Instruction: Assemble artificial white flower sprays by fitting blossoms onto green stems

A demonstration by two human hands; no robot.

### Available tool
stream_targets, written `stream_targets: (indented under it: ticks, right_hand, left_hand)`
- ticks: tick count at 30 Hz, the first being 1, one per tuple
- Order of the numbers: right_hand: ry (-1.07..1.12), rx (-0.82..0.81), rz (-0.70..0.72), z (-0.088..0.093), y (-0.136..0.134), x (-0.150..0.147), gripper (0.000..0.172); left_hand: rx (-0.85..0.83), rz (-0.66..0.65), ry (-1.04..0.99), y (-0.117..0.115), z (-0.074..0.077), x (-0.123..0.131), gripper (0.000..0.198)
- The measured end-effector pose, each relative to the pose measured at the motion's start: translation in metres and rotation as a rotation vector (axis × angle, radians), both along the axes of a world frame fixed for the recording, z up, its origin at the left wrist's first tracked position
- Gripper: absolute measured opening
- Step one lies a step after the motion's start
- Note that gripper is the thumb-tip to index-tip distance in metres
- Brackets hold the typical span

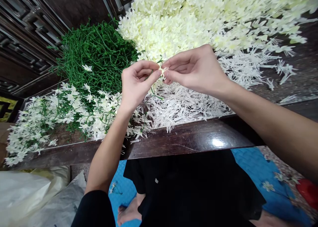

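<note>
My left hand (137, 84) and my right hand (196, 69) meet above the dark wooden table (193, 137). Between their pinched fingertips is a small cream artificial flower (163, 70) on a thin green stem (155, 94) that hangs down under my left hand. Both hands are closed in a pinch on this piece. Below them lies a heap of white spiky plastic stamens (184, 104). Behind them rises a large pile of cream petals (198, 18).
A mound of bare green stems (96, 58) lies at the back left. Finished white flower sprigs (57, 117) spread along the table's left front. White plastic bags (32, 197) sit on the floor at the lower left, a blue mat (258, 174) under my feet.
</note>
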State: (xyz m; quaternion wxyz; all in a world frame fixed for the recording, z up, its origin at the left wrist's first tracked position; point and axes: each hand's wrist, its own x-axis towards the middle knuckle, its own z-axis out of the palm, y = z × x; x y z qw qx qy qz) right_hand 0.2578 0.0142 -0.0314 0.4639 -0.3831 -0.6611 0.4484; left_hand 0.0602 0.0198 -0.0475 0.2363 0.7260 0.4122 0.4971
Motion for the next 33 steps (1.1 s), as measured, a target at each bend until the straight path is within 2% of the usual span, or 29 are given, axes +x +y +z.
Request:
stream_targets:
  ticks: [7,13,18,21,26,33]
  right_hand:
    - [-0.102,-0.022,0.047,0.001,0.004,0.003,0.016]
    - [-0.085,-0.025,0.041,0.003,0.005,0.006,0.021]
    - [-0.129,-0.066,0.025,0.007,0.005,0.007,0.013]
    - [-0.126,-0.09,0.045,0.007,0.005,0.007,0.01]
    - [-0.065,-0.112,0.098,0.006,0.006,0.008,0.015]
    - [-0.044,-0.133,0.118,0.008,0.007,0.008,0.018]
  left_hand:
    - [0.009,0.005,0.032,-0.003,0.002,0.002,0.012]
    - [0.017,0.086,0.03,0.005,-0.003,-0.007,0.035]
    - [-0.011,0.118,-0.011,0.014,-0.007,-0.016,0.051]
    - [-0.021,0.107,-0.03,0.016,-0.006,-0.018,0.058]
    - [-0.035,0.045,-0.002,0.013,-0.005,-0.017,0.062]
    - [-0.046,-0.011,-0.029,0.015,-0.012,-0.019,0.062]
